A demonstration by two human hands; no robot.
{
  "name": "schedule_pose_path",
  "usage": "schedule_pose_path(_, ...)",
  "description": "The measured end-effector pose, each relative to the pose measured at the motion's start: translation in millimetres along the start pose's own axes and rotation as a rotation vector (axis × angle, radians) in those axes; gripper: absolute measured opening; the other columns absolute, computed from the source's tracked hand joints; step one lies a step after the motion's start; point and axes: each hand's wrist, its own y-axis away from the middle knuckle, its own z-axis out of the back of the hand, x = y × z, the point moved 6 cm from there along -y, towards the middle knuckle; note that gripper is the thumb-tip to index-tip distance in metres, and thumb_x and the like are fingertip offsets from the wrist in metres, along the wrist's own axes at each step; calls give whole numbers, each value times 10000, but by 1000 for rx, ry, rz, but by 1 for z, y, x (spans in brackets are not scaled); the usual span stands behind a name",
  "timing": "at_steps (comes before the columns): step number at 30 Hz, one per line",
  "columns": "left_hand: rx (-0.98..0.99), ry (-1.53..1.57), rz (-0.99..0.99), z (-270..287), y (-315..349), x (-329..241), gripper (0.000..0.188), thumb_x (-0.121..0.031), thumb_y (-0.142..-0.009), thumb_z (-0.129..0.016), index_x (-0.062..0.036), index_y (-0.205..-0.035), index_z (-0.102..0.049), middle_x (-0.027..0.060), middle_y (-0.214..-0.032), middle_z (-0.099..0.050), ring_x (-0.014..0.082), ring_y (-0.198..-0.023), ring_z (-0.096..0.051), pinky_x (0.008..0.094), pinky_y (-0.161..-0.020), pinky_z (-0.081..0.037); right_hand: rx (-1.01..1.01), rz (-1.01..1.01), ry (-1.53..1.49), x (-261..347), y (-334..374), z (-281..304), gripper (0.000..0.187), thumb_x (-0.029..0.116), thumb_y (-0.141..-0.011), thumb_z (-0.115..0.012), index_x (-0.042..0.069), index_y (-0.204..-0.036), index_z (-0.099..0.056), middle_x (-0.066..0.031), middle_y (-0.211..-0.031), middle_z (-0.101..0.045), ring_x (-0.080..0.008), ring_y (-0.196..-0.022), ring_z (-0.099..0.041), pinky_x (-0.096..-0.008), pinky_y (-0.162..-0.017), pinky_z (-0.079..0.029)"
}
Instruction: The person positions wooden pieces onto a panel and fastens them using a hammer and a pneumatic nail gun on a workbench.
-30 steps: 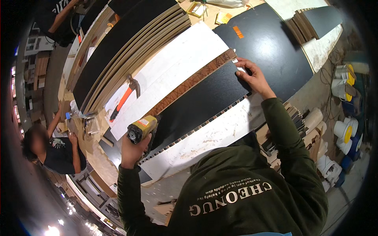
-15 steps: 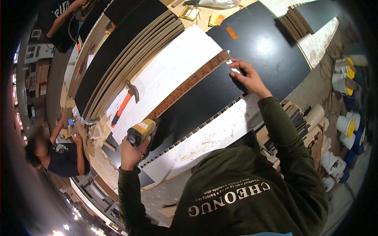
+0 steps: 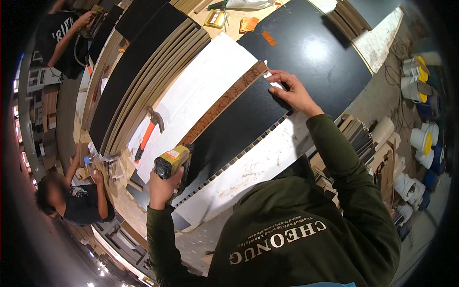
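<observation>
Your left hand (image 3: 164,187) is wrapped around a yellow-and-black power tool (image 3: 168,163), its fingers closed on the grip, and the tool's front end sits against the near end of a brown strip (image 3: 222,106). From there the strip runs away from that hand, along the far long edge of a black panel (image 3: 229,126), up to your right hand (image 3: 297,94). Your right hand has thumb and fingers bent with a gap between them, the fingertips at the panel's far corner, beside the strip's end; whether they pinch it or only rest there, you cannot tell from this view. The panel thus lies between your two hands, and a scuffed white board (image 3: 258,160) shows on the side nearer your body. Beyond your left hand, well apart from it, a hammer (image 3: 148,136) with an orange handle lies on a white surface, and past it stands a stack of boards (image 3: 143,88) topped in black. Just beyond your right hand spreads a large dark sheet (image 3: 325,62) bearing a small orange piece (image 3: 269,38). Farther off from that hand, a yellow box (image 3: 216,19) sits on the wooden bench (image 3: 235,15).
</observation>
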Motion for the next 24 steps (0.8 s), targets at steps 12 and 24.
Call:
schedule_pose_path(12, 9, 89, 16, -2, -3, -4, 201, -133, -769, -683, 31, -860, -611, 35, -589, -580, 99, -458, -537, 255, -441, -419, 0, 11, -13, -1, 0, -1, 267, 185, -810, -656, 123, -1068, -627, -66, -1325, -467, -229, -1172, -429, -360, -996, -362)
schedule_pose_path(24, -47, -10, -41, -1, -1, -14, 249, -163, -756, -700, 36, -890, -632, 46, -589, -596, 106, -456, -542, 263, -450, -425, -21, 17, 44, 3, 2, 2, 282, 233, -800, -651, 152, -1069, -630, -55, -1302, -495, -230, -1128, -454, -358, -965, -389)
